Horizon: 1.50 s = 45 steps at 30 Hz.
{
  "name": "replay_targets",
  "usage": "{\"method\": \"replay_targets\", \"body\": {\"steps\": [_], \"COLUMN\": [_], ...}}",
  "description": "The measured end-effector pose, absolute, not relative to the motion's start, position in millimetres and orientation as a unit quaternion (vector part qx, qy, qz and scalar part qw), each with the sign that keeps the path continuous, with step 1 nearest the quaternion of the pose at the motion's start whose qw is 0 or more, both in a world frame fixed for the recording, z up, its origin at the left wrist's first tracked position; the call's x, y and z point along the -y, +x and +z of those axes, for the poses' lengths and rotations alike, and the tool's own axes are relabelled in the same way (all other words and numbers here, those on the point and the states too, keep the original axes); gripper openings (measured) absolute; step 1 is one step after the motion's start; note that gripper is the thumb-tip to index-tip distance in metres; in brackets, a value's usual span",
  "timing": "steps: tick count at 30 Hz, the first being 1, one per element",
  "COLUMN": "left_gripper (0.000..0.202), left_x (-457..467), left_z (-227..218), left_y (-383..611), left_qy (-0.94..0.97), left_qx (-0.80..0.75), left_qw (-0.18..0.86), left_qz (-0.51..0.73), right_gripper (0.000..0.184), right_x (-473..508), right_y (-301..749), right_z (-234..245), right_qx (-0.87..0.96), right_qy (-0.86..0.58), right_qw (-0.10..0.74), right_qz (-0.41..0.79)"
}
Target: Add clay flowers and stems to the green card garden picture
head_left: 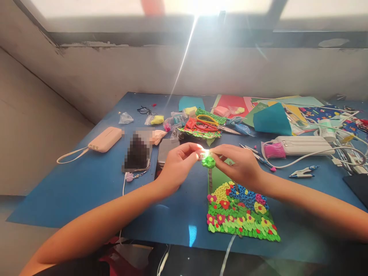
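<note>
My left hand (181, 165) and my right hand (240, 165) meet above the table, both with fingers pinched together. Between their fingertips hangs a lump of bright green modelling clay (208, 162). Glare covers the shiny upper part at the fingertips, so I cannot make out whether that is a clear wrapper. Below my right hand lies a green card (217, 182). Its lower part is covered with a clay relief of flowers (238, 212) in red, yellow, blue, magenta and green.
Behind my hands are scissors (207, 122), a second clay-covered piece (198, 133), and bagged clay (156, 119). A phone (136, 153) and a power bank (105, 139) lie left. At right are another power bank (307, 145), a compass (304, 172), cables and coloured paper (271, 119).
</note>
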State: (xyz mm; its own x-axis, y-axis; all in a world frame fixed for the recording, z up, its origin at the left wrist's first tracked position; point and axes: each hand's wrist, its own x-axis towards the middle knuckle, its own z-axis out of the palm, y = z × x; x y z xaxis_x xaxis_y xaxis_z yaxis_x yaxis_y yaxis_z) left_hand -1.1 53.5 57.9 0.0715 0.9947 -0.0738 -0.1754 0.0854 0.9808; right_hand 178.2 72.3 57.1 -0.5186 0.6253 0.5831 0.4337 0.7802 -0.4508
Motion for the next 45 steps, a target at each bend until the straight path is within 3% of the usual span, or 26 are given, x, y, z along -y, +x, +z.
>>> {"method": "replay_targets", "body": {"steps": [5, 10, 13, 19, 26, 29, 32, 36, 39, 42, 45], "left_gripper": [0.016, 0.055, 0.068, 0.067, 0.073, 0.077, 0.091, 0.110, 0.113, 0.115, 0.110], "left_x": [-52.1, -54.0, -54.0, -51.4, -45.5, -47.0, -55.0, -65.0, -66.9, -67.2, -67.7], "left_z": [58.3, 57.1, 57.2, 53.6, 49.3, 56.8, 68.8, 78.5, 76.7, 73.2, 71.5], "left_y": [-1.5, -6.6, -8.8, -7.6, -5.1, -5.1, -11.0, -19.8, -20.1, -18.7, -18.3], "left_qy": [0.421, 0.446, 0.493, 0.543, 0.501, 0.447, 0.415, 0.400, 0.384, 0.363, 0.372], "left_qx": [-0.424, -0.387, -0.357, -0.247, -0.180, -0.190, -0.238, -0.284, -0.273, -0.256, -0.264], "left_qw": [0.613, 0.650, 0.665, 0.724, 0.791, 0.801, 0.771, 0.746, 0.761, 0.783, 0.787], "left_qz": [0.518, 0.478, 0.433, 0.346, 0.302, 0.350, 0.420, 0.450, 0.446, 0.435, 0.416], "right_gripper": [0.019, 0.022, 0.022, 0.021, 0.021, 0.018, 0.033, 0.048, 0.056, 0.047, 0.036], "right_x": [-72.9, -73.5, -75.2, -89.7, -87.9, -89.5, -95.4, -96.4, -89.9, -84.9, -83.8], "right_y": [176.6, 175.3, 177.1, 179.0, 174.8, 176.9, 184.6, 195.9, 196.8, 192.7, 189.5], "right_z": [57.1, 52.0, 54.9, 55.0, 45.3, 52.8, 60.9, 69.3, 70.7, 66.7, 64.7], "right_qx": [0.850, 0.835, 0.835, 0.855, 0.815, 0.772, 0.721, 0.734, 0.812, 0.831, 0.794], "right_qy": [-0.330, -0.339, -0.346, -0.252, -0.259, -0.271, -0.279, -0.309, -0.325, -0.338, -0.354], "right_qw": [0.352, 0.387, 0.373, 0.292, 0.246, 0.239, 0.286, 0.409, 0.380, 0.362, 0.390], "right_qz": [0.212, 0.196, 0.206, 0.346, 0.456, 0.523, 0.567, 0.445, 0.301, 0.255, 0.302]}}
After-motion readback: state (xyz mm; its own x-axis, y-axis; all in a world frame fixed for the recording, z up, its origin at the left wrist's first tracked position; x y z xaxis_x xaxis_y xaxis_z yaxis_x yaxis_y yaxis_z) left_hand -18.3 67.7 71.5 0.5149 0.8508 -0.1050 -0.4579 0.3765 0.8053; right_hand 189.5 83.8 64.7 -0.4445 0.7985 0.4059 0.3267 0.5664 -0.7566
